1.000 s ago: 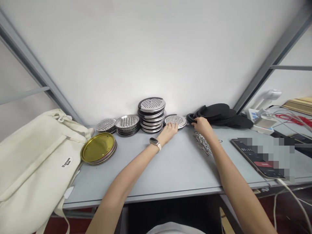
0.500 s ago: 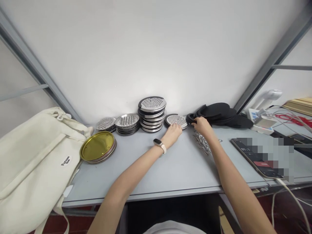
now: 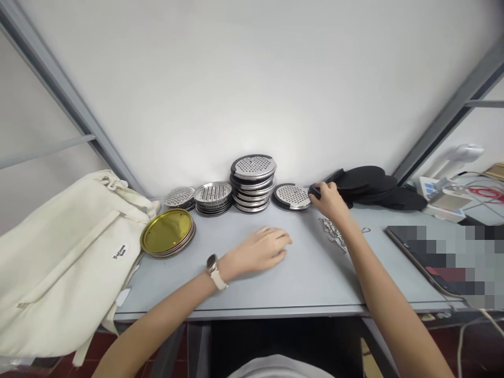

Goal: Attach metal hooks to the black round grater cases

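Note:
My left hand hovers over the grey table, fingers stretched out, thumb apart and nothing in it. Farther right, my right hand has its fingers closed on a black curved piece, partly hidden by the fingers. Just left of that piece lies a perforated silver disc with a black rim. A tall stack of similar discs rises beside it. Under my right forearm is a small heap of metal wire clips. Flat black discs are piled behind my right hand.
Grater-like metal discs and a smaller stack line the wall. Gold-coloured round lids are stacked front left beside a cream bag. A phone or tablet, a white power strip and cables are at right.
My left hand has come away from the perforated disc, toward me and leftward, and its fingers have straightened. My right hand stays at the black pieces. The view has shifted slightly right.

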Action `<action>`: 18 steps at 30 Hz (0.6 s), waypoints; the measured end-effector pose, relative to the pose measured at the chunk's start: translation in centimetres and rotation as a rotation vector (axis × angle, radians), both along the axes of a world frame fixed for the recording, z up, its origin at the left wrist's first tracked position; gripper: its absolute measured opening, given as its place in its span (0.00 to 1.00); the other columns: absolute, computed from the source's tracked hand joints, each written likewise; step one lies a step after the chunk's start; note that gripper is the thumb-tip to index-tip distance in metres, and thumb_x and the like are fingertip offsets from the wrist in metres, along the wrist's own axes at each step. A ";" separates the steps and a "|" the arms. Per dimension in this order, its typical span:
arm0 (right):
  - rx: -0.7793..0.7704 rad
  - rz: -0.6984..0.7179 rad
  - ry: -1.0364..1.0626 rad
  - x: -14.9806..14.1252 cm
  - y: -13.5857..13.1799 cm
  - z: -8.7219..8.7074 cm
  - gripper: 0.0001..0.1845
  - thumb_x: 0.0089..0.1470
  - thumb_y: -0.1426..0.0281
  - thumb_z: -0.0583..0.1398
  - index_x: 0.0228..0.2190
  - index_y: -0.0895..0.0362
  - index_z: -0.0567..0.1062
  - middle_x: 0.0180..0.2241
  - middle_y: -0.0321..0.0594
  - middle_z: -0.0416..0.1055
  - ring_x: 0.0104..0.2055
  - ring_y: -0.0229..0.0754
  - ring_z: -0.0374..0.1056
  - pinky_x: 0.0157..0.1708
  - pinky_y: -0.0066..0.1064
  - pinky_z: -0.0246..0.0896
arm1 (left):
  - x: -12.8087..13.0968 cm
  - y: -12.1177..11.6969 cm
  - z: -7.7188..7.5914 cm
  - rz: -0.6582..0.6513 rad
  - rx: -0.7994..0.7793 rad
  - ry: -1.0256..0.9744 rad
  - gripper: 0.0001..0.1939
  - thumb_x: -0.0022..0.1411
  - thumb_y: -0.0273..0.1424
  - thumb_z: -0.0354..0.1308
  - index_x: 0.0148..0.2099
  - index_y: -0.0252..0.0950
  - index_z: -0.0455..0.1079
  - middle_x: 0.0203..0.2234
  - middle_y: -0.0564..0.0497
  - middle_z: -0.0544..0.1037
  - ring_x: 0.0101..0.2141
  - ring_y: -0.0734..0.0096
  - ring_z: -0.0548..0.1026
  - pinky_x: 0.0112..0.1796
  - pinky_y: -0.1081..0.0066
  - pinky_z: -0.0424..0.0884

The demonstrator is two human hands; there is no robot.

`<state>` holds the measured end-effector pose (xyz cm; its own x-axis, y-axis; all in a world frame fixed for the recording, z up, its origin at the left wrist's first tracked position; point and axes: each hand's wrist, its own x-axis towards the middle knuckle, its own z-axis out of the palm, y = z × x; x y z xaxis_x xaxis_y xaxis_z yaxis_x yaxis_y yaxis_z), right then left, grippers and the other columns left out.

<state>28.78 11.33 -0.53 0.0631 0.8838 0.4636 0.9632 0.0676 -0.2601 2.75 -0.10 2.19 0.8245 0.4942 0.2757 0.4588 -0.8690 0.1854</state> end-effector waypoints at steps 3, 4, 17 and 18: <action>0.037 0.094 0.022 -1.3 -0.4 0.9 0.14 0.57 0.72 0.50 0.42 0.59 0.72 0.38 0.48 0.68 0.38 0.47 0.67 0.39 0.33 0.60 | -3.0 -1.6 0.6 0.098 -0.036 -0.027 0.11 0.65 0.26 0.46 0.48 0.36 0.65 0.44 0.46 0.73 0.47 0.64 0.69 0.50 0.65 0.62; 0.044 0.099 0.023 -1.7 -0.6 1.2 0.14 0.57 0.73 0.50 0.40 0.58 0.73 0.36 0.47 0.69 0.38 0.47 0.67 0.39 0.33 0.60 | -4.3 -1.8 0.7 0.167 -0.058 -0.040 0.12 0.65 0.27 0.47 0.49 0.37 0.65 0.44 0.47 0.73 0.47 0.64 0.69 0.50 0.65 0.63; -0.080 0.352 0.083 -3.9 -4.0 1.4 0.12 0.57 0.71 0.50 0.39 0.55 0.72 0.26 0.39 0.73 0.26 0.41 0.68 0.27 0.27 0.54 | -18.9 -3.7 0.1 1.013 0.028 -0.081 0.13 0.60 0.40 0.51 0.37 0.37 0.71 0.33 0.49 0.78 0.36 0.61 0.75 0.39 0.65 0.69; -0.092 0.377 0.077 -4.0 -4.4 1.0 0.12 0.56 0.71 0.50 0.39 0.55 0.72 0.26 0.39 0.73 0.26 0.41 0.68 0.26 0.27 0.54 | -19.0 -3.7 -0.1 1.003 0.004 -0.094 0.13 0.60 0.39 0.50 0.37 0.37 0.71 0.33 0.49 0.78 0.35 0.62 0.76 0.39 0.66 0.69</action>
<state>24.74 6.93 0.44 -0.2419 0.8895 0.3876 0.8528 0.3854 -0.3524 -16.25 -3.79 2.09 0.0032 0.9469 0.3216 0.9622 -0.0904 0.2567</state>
